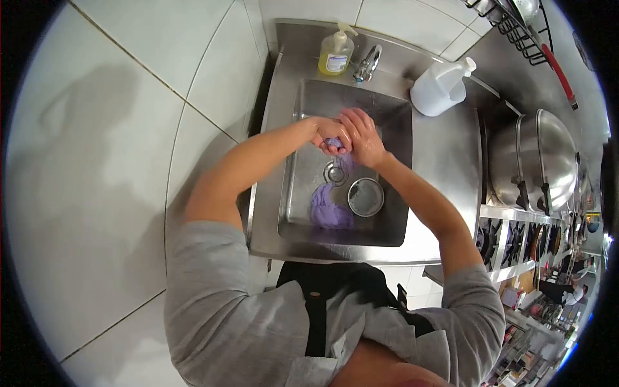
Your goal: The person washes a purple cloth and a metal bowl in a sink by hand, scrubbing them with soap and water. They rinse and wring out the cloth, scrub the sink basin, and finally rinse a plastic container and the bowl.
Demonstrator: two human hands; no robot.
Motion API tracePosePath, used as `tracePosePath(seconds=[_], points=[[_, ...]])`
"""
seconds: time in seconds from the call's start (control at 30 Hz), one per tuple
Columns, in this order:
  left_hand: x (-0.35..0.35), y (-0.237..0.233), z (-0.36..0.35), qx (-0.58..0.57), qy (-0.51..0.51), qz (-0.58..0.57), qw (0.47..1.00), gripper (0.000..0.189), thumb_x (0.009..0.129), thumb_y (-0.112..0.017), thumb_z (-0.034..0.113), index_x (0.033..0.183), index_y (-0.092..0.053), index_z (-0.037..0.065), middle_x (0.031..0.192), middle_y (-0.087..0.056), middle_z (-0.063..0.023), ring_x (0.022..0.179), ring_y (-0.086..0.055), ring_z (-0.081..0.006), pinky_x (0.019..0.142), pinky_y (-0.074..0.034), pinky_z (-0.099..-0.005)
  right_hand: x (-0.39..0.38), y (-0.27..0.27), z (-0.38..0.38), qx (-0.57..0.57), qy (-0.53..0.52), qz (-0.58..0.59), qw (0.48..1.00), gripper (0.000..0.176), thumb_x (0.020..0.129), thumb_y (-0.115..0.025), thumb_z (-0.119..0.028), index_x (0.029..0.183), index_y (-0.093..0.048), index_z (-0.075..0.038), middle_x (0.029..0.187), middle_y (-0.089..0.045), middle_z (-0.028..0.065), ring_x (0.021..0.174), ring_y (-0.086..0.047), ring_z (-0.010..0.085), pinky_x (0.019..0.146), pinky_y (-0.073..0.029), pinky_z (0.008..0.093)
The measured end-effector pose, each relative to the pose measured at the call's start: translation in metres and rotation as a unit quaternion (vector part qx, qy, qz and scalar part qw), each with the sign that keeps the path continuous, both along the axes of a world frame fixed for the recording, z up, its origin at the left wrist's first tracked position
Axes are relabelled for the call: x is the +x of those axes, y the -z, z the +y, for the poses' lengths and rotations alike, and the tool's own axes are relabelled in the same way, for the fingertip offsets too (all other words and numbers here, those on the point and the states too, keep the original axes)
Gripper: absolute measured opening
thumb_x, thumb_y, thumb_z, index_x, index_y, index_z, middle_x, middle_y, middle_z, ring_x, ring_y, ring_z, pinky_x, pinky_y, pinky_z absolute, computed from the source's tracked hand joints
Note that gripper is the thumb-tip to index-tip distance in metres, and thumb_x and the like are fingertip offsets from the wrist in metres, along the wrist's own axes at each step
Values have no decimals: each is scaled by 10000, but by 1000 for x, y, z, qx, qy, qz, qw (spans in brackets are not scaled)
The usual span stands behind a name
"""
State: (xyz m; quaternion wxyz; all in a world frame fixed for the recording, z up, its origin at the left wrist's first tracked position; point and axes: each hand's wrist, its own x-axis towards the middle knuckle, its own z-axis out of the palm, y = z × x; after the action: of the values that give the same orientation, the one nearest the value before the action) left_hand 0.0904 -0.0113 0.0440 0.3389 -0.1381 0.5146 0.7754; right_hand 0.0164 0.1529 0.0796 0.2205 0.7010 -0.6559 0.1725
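Note:
My left hand [330, 134] and my right hand [362, 138] are closed together over the steel sink [290, 193], both wrapped round a wet purple cloth [331, 208]. A twisted bit of it pokes out below my left fingers, and a strand hangs past the drain [334, 172]. The larger bunched part lies on the sink floor toward me. My right hand lies partly over the left, hiding most of the gripped section. Beside the bunched cloth rests a round metal strainer [365, 197].
A soap pump bottle [336, 55] with yellow liquid stands behind the sink, left of the faucet [367, 63]. On the right counter is a white plastic jug [438, 90]. Farther right are a large steel pot [538, 161] and stove burners [512, 242]. A tiled wall [116, 193] borders the left.

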Motion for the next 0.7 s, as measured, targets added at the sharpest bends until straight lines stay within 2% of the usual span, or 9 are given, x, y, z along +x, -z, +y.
tracePosePath(seconds=[0.07,0.17,0.23,0.33,0.4,0.53,0.6,0.63,0.7], points=[[2,-31,5,-130,72,-29,988,102,770,-632,155,703,-571,109,569,-488,18,404,-389,-77,340,-281,-265,-23,26,-17,49,-91,-145,984,529,654,-649,-99,1150,-496,1,1052,-567,162,963,-563,344,747,-496,396],[-9,-63,-1,-432,60,58,898,71,749,-648,130,706,-614,84,621,-596,-55,520,-569,-160,436,-423,-339,-32,6,-48,127,30,-129,983,452,689,-658,-157,1093,-527,-6,924,-618,178,878,-610,368,735,-505,444],[-21,-62,-8,-721,106,222,648,105,728,-659,126,783,-655,36,759,-669,-159,692,-669,-285,587,-518,-412,-29,-15,-65,195,116,-136,964,419,707,-656,-191,1080,-555,-28,920,-638,181,857,-630,368,734,-517,446],[-7,-80,-18,-744,27,250,619,175,696,-667,133,759,-627,-25,809,-656,-226,769,-663,-379,659,-540,-456,-31,-19,-84,190,187,-216,939,344,732,-661,-242,1012,-608,-49,898,-661,184,816,-638,390,745,-519,462],[-4,-89,-25,-767,37,280,576,180,697,-673,145,778,-632,-10,807,-661,-212,771,-666,-368,662,-543,-456,-36,-10,-94,130,89,-246,956,299,725,-680,-274,934,-649,-63,908,-668,189,849,-630,405,755,-519,453],[-2,-100,-31,-797,72,348,488,172,723,-655,162,846,-638,44,801,-670,-177,762,-673,-346,654,-548,-459,-27,-22,-90,148,114,-361,914,297,705,-714,-249,886,-653,-22,844,-675,184,798,-656,362,725,-520,419],[-2,-102,-32,-804,85,357,467,161,745,-628,171,867,-630,66,796,-672,-166,754,-674,-340,645,-548,-456,-13,-30,-83,133,161,-525,825,185,721,-656,-112,853,-604,6,696,-620,101,624,-621,226,539,-482,361],[-3,-102,-33,-811,98,365,446,153,767,-602,180,887,-622,87,791,-674,-155,746,-676,-334,636,-548,-453,-8,-32,-79,133,162,-524,825,185,721,-656,-112,853,-604,6,696,-620,101,624,-621,226,539,-482,361],[-3,-101,-34,-806,99,371,451,141,785,-575,183,889,-612,96,783,-674,-146,741,-677,-330,627,-547,-449,-3,-35,-76,149,148,-718,663,102,693,-618,-31,784,-580,-4,630,-534,28,520,-514,132,422,-390,297]])
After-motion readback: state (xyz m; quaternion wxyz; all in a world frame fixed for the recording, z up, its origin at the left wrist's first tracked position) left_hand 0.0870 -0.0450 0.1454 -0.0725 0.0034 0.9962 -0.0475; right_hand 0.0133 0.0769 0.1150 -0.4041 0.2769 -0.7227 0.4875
